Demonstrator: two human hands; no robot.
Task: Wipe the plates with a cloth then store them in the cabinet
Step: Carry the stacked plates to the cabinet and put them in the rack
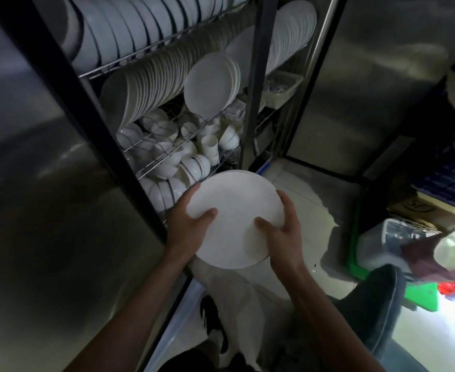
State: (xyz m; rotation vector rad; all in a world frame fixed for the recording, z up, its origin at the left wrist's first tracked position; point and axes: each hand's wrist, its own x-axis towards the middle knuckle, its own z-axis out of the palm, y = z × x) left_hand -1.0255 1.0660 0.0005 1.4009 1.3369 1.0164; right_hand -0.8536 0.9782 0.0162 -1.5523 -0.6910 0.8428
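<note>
Here, a white plate (pixel 234 218) is being held in front of the open cabinet (pixel 258 76), and it is being gripped from both sides. At its left edge the left hand (pixel 187 226) is being curled round the rim, with the thumb lying on the upper face and the fingers going under and behind. At its right edge the right hand (pixel 282 229) is being closed on the rim in the same way, thumb on top, fingers wrapped round the far side. More than one rim seems to be showing at the right edge, so perhaps a small stack is being carried; this cannot be told surely.

The plate is lying between the two hands, its face tilted up toward the camera. Beyond the hands and above them, a short row of similar plates (pixel 210 87) is standing on edge on a wire shelf (pixel 202 124). This is judged to be the place for storing. It is lying up and slightly to the left of the hands, about equally near to both. For the coming move the plate is probably needing to be turned on edge, so that its face is matching the standing row.

A cloth (pixel 234 296) is hanging below the hands, held by neither.
</note>
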